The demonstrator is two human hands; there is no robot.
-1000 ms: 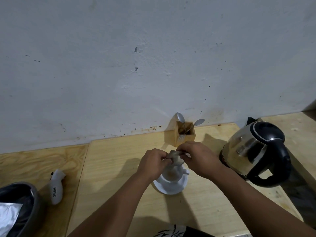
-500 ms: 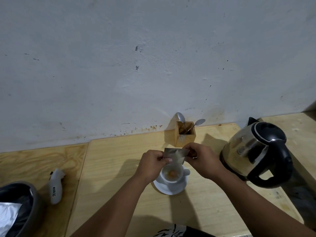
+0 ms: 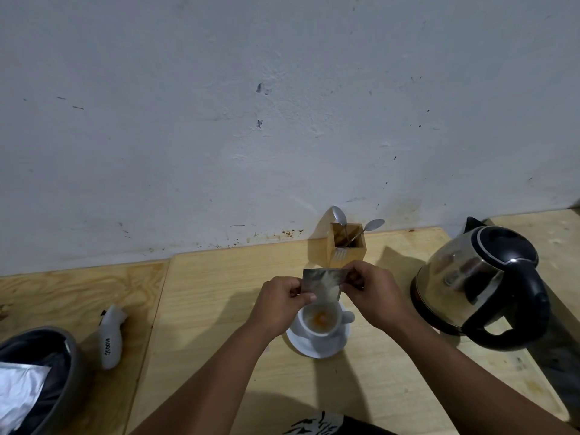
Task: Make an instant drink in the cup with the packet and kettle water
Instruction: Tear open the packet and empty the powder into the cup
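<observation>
- I see a steel kettle with a black handle right of the white cup; a wooden spoon holder stands behind.
- Left hand and right hand pinch the silvery packet, tilted above the cup on its saucer.

Glossy metal kettle, wooden table

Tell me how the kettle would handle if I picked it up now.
The kettle probably feels heavy for its size: steel body, likely holding water. Its big black handle should give a firm hold. The polished sides look slippery, so avoid gripping those.
</observation>
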